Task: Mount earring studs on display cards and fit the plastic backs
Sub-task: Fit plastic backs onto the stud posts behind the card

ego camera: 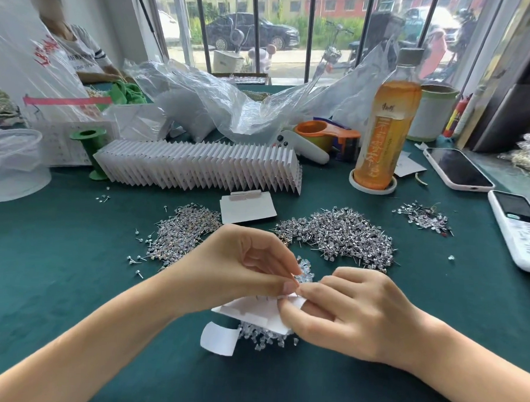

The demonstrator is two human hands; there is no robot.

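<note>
Right at the centre, a white display card (253,312) is held just above the green worktop (69,282), its long axis running left to right and tilted so the right end sits higher. Its upper edge points away from the person, and a few thin stud posts stand up along that edge. The left hand (238,267) pinches the card's top edge between thumb and forefinger, the other fingers curled in. The right hand (353,310) closes on the card's right end, its thumb tip meeting the left thumb; whether a stud or a back sits between the fingertips is too small to tell.

Under and behind the card lies a heap of clear plastic backs (262,336), beside a curled scrap of white card (219,340). Beyond the hands are two heaps of studs, the left pile (182,233) and the right pile (341,235), their posts pointing every way, with a blank card (248,207) between them. A smaller scatter (425,217) lies further right.

Behind runs a long row of upright finished cards (198,166), lying left to right. An orange drink bottle (387,127) stands in a coaster, its label in vertical script that I cannot read. Two phones (458,169) lie at the right, near it. A plastic bag (28,65) at the left shows red lettering, only partly legible.
</note>
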